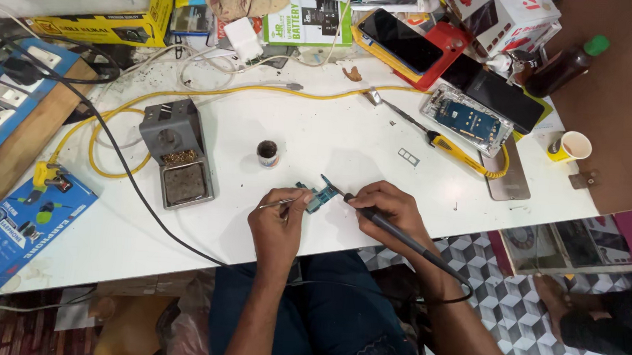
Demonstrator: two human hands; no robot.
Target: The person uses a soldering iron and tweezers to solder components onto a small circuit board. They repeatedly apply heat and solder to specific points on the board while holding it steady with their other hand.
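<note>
view: single head cam, no second view to overlap
facing: steeply down over white table (376, 152)
range: close, arm's length

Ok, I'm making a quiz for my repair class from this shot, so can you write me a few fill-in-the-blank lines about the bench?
1. The right hand grips a dark soldering ____.
2. The left hand holds thin metal ____ to the small circuit board.
3. The grey stand lies to the ____ of the little round tin.
4. The paper cup sits near the table's ____ edge.

Missing words: iron; tweezers; left; right
</note>
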